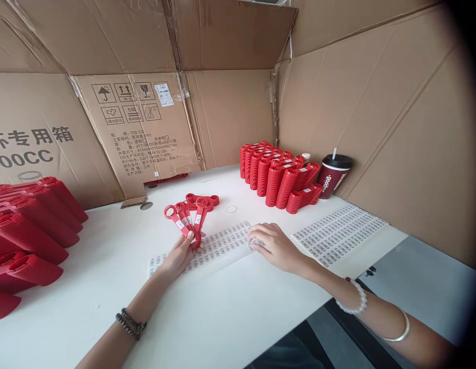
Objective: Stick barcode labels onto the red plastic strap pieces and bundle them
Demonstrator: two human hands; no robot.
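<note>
My left hand [183, 254] is closed around a fan of red plastic straps [180, 223], each with a ring at the end; small white barcode labels show on several. Just beyond this fan, more red straps [211, 200] lie on the table. Under and beside the hand stretches a sheet of small printed labels [218, 243]. At the sheet's right end, my right hand [276, 247] has its fingers curled and the thumb opposed, with a printed bit of the sheet between them. Whether a single label is peeled loose there cannot be made out.
Stacked bundles of red straps [274, 177] stand at the back right beside a dark lidded cup [333, 177]. Larger red bundles [34, 230] fill the left. A second label sheet [337, 233] lies right. A thin ring [231, 209] rests mid-table. Cardboard walls [226, 118] enclose the back.
</note>
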